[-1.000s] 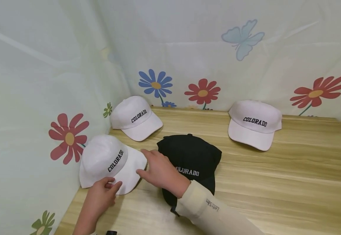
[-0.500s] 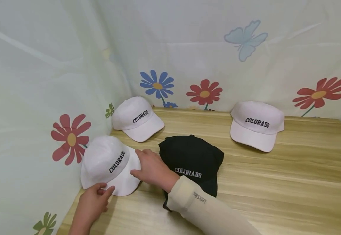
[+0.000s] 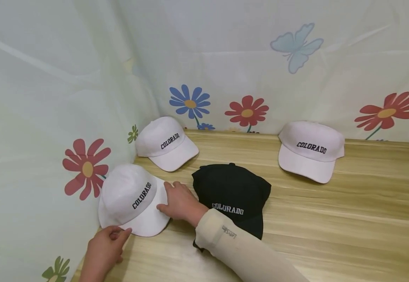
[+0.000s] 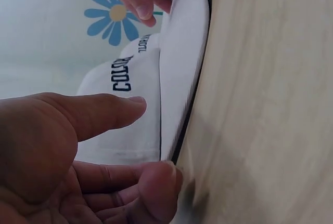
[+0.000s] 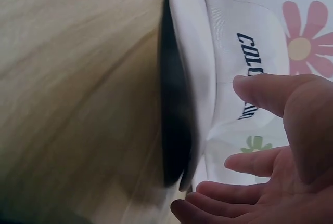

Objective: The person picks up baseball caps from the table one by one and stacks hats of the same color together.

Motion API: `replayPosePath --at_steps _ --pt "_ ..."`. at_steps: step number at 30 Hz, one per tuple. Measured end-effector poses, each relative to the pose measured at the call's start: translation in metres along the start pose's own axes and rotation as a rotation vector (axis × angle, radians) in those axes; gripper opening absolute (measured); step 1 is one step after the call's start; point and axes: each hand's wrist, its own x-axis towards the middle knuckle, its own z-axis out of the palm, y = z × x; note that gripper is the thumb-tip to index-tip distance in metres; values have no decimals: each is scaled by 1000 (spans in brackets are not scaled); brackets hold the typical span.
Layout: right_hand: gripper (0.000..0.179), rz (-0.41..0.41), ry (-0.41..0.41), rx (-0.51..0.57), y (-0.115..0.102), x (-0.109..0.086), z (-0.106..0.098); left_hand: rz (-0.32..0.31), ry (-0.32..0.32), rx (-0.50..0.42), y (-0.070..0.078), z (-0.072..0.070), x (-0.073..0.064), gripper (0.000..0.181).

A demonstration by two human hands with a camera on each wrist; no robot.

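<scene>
Moved since the earlier frame: left hand (image 3: 104, 248), from the front of the brim (image 3: 149, 219) to its near end, by the crown; right hand (image 3: 180, 201), farther left, its thumb now over the brim. All caps keep their places.

Item 1: near white cap (image 3: 127, 197), black "COLORADO" lettering, at the left of the desk (image 3: 338, 227), against the floral backdrop (image 3: 225, 51), brim pointing toward the lower right, between the two hands.

Left hand: thumb straight and well apart from the loosely bent fingers, one fingertip at the brim's edge; nothing gripped.

Right hand: fingers extended and spread, thumb wide of them, at the brim's far end; nothing gripped. Contact cannot be told for certain.

Item 2: black cap (image 3: 230, 186), white "COLORADO" lettering, just right of the right hand, its lower part partly covered by the beige sleeve (image 3: 247, 246).

Item 3: corner white cap (image 3: 163, 141), behind item 1, same lettering.

Item 4: right-hand white cap (image 3: 310, 152), at the back of the desk, well apart from the others.
</scene>
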Motion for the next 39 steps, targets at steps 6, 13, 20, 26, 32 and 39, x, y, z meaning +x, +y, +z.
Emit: replayPosePath --at_steps 6,13,20,26,32,39 --pt "72 9 -8 0 -1 4 5 11 16 50 -5 -1 1 65" --pt "73 36 3 -24 -1 11 9 34 39 118 -3 1 5 68" --pt "76 54 2 -29 0 11 11 66 64 115 -4 2 6 67" --pt "81 67 15 30 0 10 11 23 46 -16 -7 2 5 66" --pt "74 84 24 143 3 9 10 -29 53 -137 -7 4 4 73" --pt "42 86 42 272 10 11 10 -30 108 -204 -8 7 1 69"
